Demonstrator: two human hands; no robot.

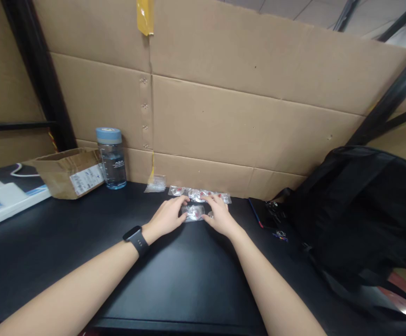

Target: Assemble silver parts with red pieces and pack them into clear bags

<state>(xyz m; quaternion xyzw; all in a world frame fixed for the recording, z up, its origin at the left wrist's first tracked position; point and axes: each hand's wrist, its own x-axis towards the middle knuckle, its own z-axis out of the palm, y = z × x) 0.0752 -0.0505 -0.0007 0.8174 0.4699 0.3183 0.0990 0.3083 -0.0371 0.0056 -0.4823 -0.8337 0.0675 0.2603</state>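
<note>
Both hands are set flat on the black bench (189,280), close together, with a small clear packet (193,213) between them. The left hand (167,217) is laid with its fingers reaching the packet's left edge; a black watch (136,240) is worn on that wrist. The right hand (220,216) is laid at the packet's right edge, fingers pointing up and inward. The packet is touched from both sides by the fingertips; whether it is pinched or only pressed cannot be told. Neither grip is spread wide and neither is closed into a fist. Red parts are seen inside the packet.

Just beyond the fingertips, a row of similar packets (203,193) is lined up against the cardboard wall (245,121). One further clear bag (156,184) lies to the left of that row. Well to the left of the hands a bottle (111,158) is stood upright beside an open carton (69,173). Well to the right a black backpack (357,210) is rested on the bench.
</note>
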